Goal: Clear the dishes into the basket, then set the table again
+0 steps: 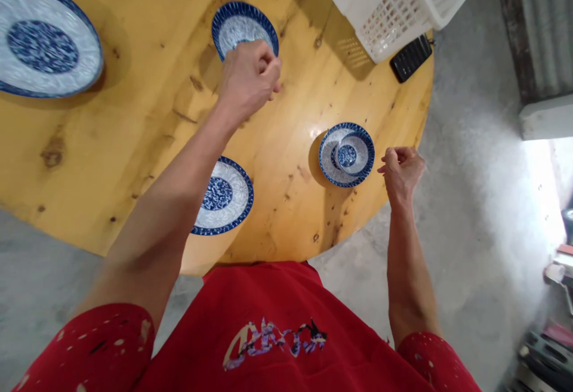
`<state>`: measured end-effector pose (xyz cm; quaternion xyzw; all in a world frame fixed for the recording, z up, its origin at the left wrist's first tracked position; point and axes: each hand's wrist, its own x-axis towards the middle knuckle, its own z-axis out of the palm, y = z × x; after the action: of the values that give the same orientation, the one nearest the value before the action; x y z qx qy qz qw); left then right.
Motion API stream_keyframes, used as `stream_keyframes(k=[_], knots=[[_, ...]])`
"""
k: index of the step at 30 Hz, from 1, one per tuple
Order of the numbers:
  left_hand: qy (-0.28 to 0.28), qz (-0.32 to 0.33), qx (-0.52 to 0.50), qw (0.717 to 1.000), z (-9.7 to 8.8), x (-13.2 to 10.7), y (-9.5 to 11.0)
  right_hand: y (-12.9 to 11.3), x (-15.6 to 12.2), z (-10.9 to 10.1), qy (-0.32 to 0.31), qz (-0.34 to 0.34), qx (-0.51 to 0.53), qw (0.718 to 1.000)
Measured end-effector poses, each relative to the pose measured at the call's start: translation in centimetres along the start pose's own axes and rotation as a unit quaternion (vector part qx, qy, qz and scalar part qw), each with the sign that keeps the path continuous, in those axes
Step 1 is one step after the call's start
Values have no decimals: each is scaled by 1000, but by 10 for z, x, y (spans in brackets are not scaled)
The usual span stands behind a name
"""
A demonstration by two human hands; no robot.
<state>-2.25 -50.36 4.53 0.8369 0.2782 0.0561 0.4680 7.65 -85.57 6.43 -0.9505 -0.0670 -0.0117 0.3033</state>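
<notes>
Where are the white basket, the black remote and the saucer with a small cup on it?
white basket (394, 16), head view, on its perforated side wall.
black remote (410, 58), head view, middle of its top face.
saucer with the small cup (327, 156), head view, on its left rim.

Bright daylight from right, overexposed floor (541, 201); wide-angle edge distortion.

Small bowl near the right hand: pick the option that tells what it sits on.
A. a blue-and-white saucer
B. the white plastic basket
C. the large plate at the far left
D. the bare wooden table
A: the small bowl rests inside a blue-and-white saucer on the wooden table, just left of the right hand.
</notes>
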Motion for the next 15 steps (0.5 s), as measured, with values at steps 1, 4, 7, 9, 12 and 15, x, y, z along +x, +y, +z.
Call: stream_keyframes(k=[1, 4, 7, 9, 12, 15], knots=[[31, -5, 5, 1000, -9, 2, -8, -9, 1, 2, 0, -8, 9, 1000], [142, -43, 29, 989, -31, 14, -30, -45, 6, 16, -32, -28, 62, 997], [212, -90, 73, 970, -46, 27, -43, -90, 14, 44, -106, -49, 119, 986], [215, -110, 103, 965, -51, 34, -47, -118, 22, 71, -153, -72, 143, 975], [181, -126, 130, 967, -54, 38, -47, -154, 35, 117, -204, -106, 160, 960], [137, -128, 133, 973, -56, 40, -43, -182, 46, 157, -232, -138, 138, 953]])
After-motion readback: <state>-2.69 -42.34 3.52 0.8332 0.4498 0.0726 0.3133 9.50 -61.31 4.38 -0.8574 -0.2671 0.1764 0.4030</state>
